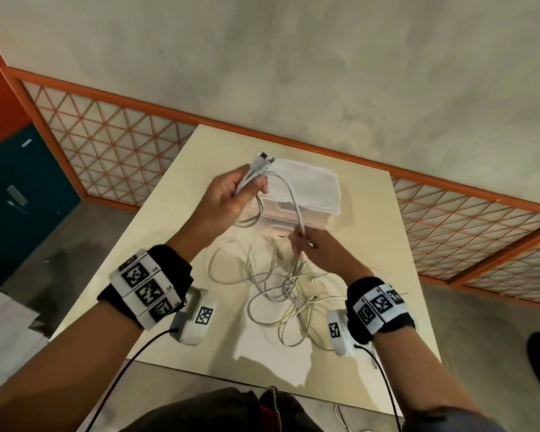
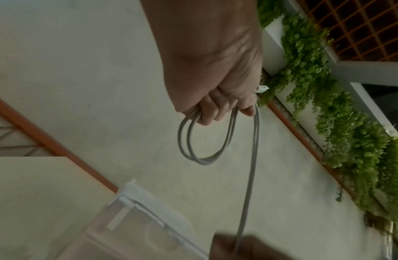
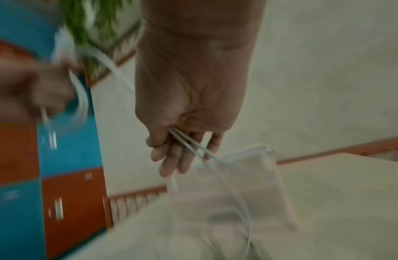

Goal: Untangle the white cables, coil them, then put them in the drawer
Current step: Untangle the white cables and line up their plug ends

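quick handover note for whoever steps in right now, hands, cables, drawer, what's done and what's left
Left hand grips a small coil of one white cable, plugs sticking up.
Right hand pinches the same cable's free run, feeding it toward the coil.
Remaining cables lie tangled on the table.
Clear drawer box stands behind the hands, apparently closed.
Done: first coil started. Left: finish it, untangle and coil the rest, stow all.

Head view downward over table (image 1: 371, 213); wrist views close, fingerward.

drawer box (image 1: 306, 194) sits on the table (image 1: 371, 219), toward its far edge; tangled cables (image 1: 281, 294) lie before it; lattice fence (image 1: 106, 141) stands behind.
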Motion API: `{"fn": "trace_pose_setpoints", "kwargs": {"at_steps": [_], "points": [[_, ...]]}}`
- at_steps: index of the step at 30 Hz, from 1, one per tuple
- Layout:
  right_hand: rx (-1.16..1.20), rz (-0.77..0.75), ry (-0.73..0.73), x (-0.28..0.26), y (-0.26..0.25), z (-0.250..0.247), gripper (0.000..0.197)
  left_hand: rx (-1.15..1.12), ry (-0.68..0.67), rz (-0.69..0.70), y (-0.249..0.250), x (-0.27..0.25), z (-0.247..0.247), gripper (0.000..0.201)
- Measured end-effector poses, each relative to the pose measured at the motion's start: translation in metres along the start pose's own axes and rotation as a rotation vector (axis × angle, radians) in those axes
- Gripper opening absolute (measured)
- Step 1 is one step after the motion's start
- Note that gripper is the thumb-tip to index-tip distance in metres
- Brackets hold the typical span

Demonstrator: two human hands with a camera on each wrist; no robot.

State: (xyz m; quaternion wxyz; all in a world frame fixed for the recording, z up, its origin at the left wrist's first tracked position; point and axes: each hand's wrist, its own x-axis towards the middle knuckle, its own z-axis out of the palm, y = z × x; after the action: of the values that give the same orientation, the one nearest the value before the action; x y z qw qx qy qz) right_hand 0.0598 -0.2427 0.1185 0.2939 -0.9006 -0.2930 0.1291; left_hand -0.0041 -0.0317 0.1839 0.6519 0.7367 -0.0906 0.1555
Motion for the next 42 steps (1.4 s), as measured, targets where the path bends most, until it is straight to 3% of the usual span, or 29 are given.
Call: {"fn": "trace_pose_setpoints", "kwargs": {"at_steps": [2, 4, 8, 11, 13, 15, 18, 22, 25, 28, 30, 32, 34, 38, 42], "points": [[-0.196, 0.129, -0.129, -0.002, 0.027, 0.018, 0.031, -0.099, 0.065, 0.023, 0.006, 0.004, -0.005, 0.020], [-0.226, 0.237, -0.184, -0.010, 0.050, 0.033, 0.033, -0.126, 0.182, 0.036, 0.009, 0.010, -0.018, 0.022], [-0.016, 0.265, -0.059, -0.017, 0.078, 0.035, 0.027, 0.191, 0.317, -0.003, -0.014, 0.013, -0.035, 0.021], [0.116, 0.257, 0.075, -0.015, 0.067, 0.014, 0.018, 0.641, 0.250, -0.354, -0.048, 0.006, -0.042, 0.020], [0.159, 0.255, 0.184, -0.011, 0.053, -0.005, 0.012, 0.823, 0.085, -0.613, -0.069, -0.005, -0.040, 0.046], [0.184, 0.241, 0.274, -0.010, 0.037, -0.022, 0.023, 0.840, 0.017, -0.671, -0.082, -0.016, -0.032, 0.052], [0.179, 0.210, 0.286, -0.007, 0.020, -0.037, 0.032, 0.743, 0.068, -0.574, -0.087, -0.023, -0.020, 0.032], [0.052, 0.023, 0.071, -0.007, -0.006, -0.039, 0.028, 0.350, 0.145, -0.355, -0.059, -0.019, 0.001, 0.037], [0.071, -0.075, -0.057, -0.001, -0.029, -0.031, 0.032, 0.133, -0.043, -0.259, -0.031, -0.018, 0.019, 0.031], [0.097, -0.192, -0.010, 0.005, -0.043, -0.032, 0.031, 0.125, -0.273, -0.348, -0.027, -0.018, 0.034, 0.033], [0.120, -0.225, 0.036, 0.005, -0.042, -0.035, 0.024, 0.145, -0.332, -0.390, -0.032, -0.016, 0.036, 0.038], [0.206, -0.175, 0.074, 0.004, -0.033, -0.033, 0.017, 0.162, -0.291, -0.384, -0.035, -0.013, 0.034, 0.040], [0.248, -0.109, 0.072, 0.003, -0.016, -0.024, 0.024, 0.202, -0.205, -0.299, -0.033, -0.009, 0.032, 0.036], [0.213, 0.068, -0.084, -0.001, 0.027, 0.012, 0.020, 0.092, -0.078, -0.086, -0.018, -0.002, 0.033, 0.034], [0.106, 0.136, -0.148, -0.010, 0.054, 0.043, 0.015, -0.079, 0.041, -0.051, -0.007, -0.002, 0.030, 0.031]]}}
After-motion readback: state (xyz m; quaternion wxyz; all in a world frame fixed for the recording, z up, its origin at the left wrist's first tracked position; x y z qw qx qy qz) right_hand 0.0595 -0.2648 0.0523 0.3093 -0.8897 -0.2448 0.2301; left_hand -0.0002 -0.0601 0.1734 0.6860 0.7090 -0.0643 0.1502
